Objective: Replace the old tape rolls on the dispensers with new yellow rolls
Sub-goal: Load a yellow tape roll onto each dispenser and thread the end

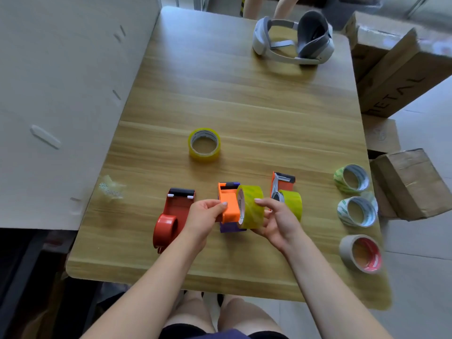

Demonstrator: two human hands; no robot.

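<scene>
Near the front edge of the pale wood-grain table [244, 99], an orange plastic tape dispenser [228, 204] is gripped by the left hand [204, 217], with fingers curled over its left side. A glossy yellow tape roll [252, 206] is held on edge by the right hand [276, 221], thumb and fingertips closed on its rim, and is pressed against the dispenser's right side. A purple part is seen beneath the dispenser. Just left, a red plastic dispenser [171, 216] is laid on the table, with no roll on its hub. To the right, a second orange dispenser [281, 184] is seen with a yellow roll [292, 203] against it. A spare yellow roll [204, 145] is laid flat toward the table's middle, well apart from the hands. Along the right edge, 3 used rolls are lined up: 2 green-and-white ones [352, 178] [357, 211] and 1 cardboard core with red print [362, 253]. Wide bare wood is left between the spare roll and a white headset [293, 37] at the far edge. A crumpled tape scrap [111, 188] is seen at the left edge.
</scene>
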